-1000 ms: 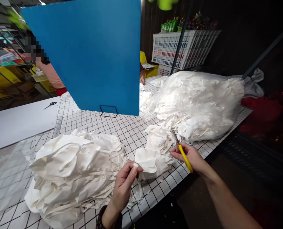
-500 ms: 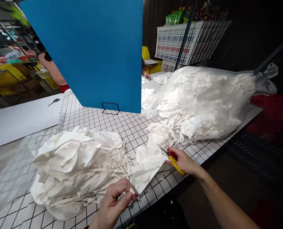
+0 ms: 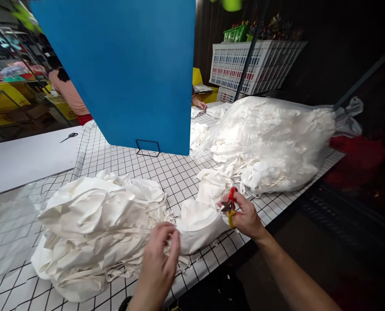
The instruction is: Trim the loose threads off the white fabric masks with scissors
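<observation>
My right hand (image 3: pixel 244 214) is closed around small scissors (image 3: pixel 230 206) with red and yellow handles, held at the right edge of a white cloth piece (image 3: pixel 197 222) lying on the gridded table (image 3: pixel 166 172). My left hand (image 3: pixel 160 257) has its fingers curled and pinched together at the cloth's lower left corner, beside thin white strips. A big heap of white cloth pieces (image 3: pixel 95 229) lies to the left of that hand. A clear plastic bag (image 3: pixel 276 138) stuffed with more white pieces sits at the right.
A tall blue board (image 3: pixel 127 73) on a wire stand rises across the middle of the table. Another person's hand (image 3: pixel 200 104) shows behind it. A white sheet with dark scissors (image 3: pixel 69 137) lies far left. White crates (image 3: pixel 257 62) stand behind. The table's front edge runs just under my hands.
My right hand turned the scissors from pointing up and away to point-down against the cloth piece. My left hand slid down along the cloth's corner toward the table edge.
</observation>
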